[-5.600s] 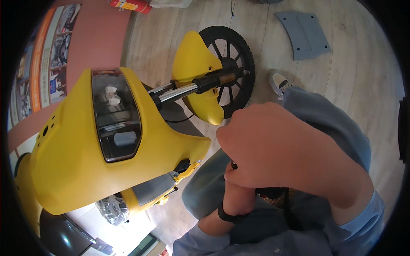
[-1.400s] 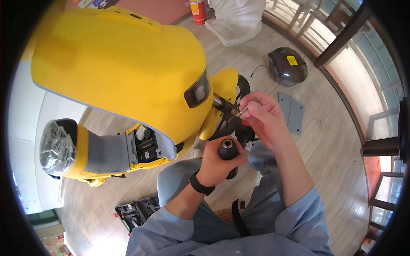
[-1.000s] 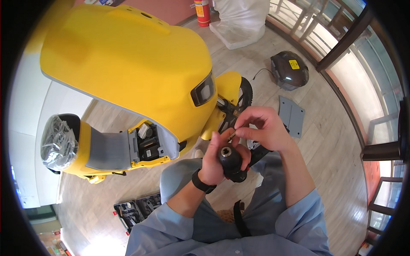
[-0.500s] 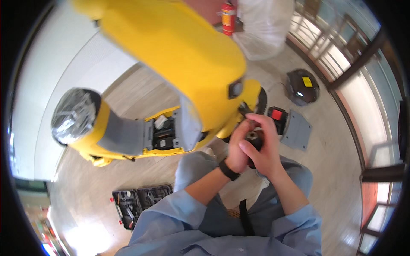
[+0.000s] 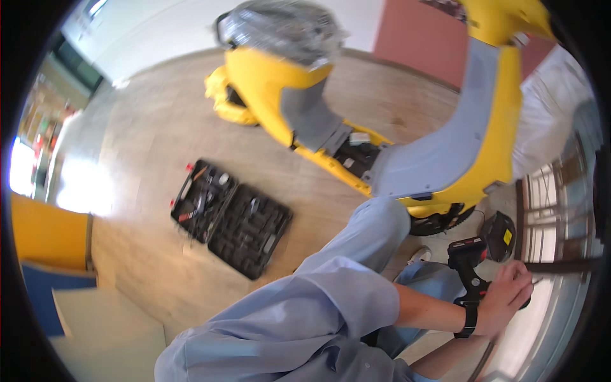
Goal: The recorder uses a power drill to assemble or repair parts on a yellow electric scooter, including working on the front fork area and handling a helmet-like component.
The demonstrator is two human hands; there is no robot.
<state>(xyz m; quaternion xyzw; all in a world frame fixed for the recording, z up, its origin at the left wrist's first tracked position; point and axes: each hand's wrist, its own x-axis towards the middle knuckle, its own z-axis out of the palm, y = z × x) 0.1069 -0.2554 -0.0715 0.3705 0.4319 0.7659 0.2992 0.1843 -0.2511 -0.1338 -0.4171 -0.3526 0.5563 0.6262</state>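
Note:
A black cordless drill (image 5: 472, 280) is held at the right edge of the head view, its battery end toward the scooter. My left hand (image 5: 503, 307), with a black band at the wrist, is closed at the drill's front end. A thin dark tip sticks out past its fingertips; what they pinch is too small to name. My right hand is mostly hidden behind the left one, against the drill's body, and only its blurred forearm (image 5: 449, 360) shows clearly. Close by stands a yellow scooter (image 5: 506, 114) with a grey footboard, its floor compartment (image 5: 358, 155) uncovered.
An open black tool case (image 5: 251, 229) lies on the wooden floor to the left. Clear plastic wraps the scooter's seat (image 5: 286, 32). A dark, rounded shell with a yellow label (image 5: 499, 235) sits past the front wheel (image 5: 439, 223). Yellow and blue panels (image 5: 51, 232) stand at far left.
My view has swung left, so the scooter, hands and drill appear farther right and the tool case comes fully into sight. Both hands stay together at the drill.

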